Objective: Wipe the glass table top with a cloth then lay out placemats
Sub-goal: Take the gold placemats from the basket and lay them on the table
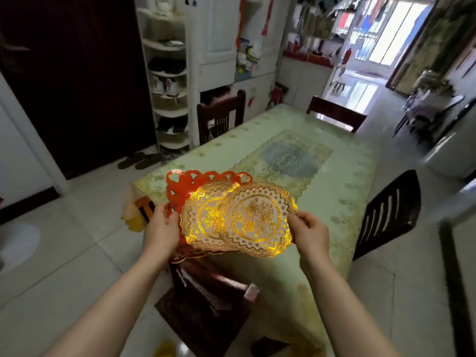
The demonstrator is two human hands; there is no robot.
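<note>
I hold a fanned stack of placemats over the near left corner of the glass-topped table (296, 130), which has a pale green patterned cloth under the glass. Two round gold lace-pattern placemats (247, 217) lie on top, overlapping. Behind them is a red placemat (190, 184) with heart cut-outs along its edge. My left hand (162, 230) grips the stack's left edge. My right hand (309, 233) pinches the right edge of the front gold placemat. No cloth shows on the table.
Dark wooden chairs stand around the table: one right below my hands (206, 300), one at the right (386, 215), one at the far left (221, 114), one at the far end (334, 114). A white shoe shelf (167, 81) and slippers (139, 161) are at the left.
</note>
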